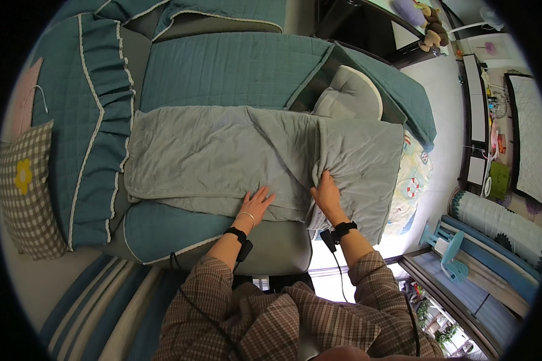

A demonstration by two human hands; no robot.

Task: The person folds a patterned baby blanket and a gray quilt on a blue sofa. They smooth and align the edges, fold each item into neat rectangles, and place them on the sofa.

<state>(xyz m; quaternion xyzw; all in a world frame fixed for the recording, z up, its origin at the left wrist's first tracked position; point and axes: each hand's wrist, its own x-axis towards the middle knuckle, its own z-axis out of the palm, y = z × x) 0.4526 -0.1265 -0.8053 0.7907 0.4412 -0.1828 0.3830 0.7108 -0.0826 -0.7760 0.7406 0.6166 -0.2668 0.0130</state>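
A grey quilted blanket (198,153) lies partly folded across a sofa seat, with a thick fold edge running across it toward the right. My right hand (328,195) grips the blanket at that fold, thumb and fingers closed around the cloth. Flat on the blanket's near part rests my left hand (255,206), its fingers spread and palm down. The right end of the blanket (366,167) overlaps a pale cloth (411,187) printed with lifebuoys. Beyond the blanket, a grey cushion (350,94) leans on the sofa.
Teal quilted covers (226,67) lie over the sofa, and a ruffled one (104,104) covers its back. A checked pillow (29,189) with a yellow flower sits at left. Striped curtains (104,311) hang near left. A black cabinet (366,27) and a blue slide (454,261) stand right.
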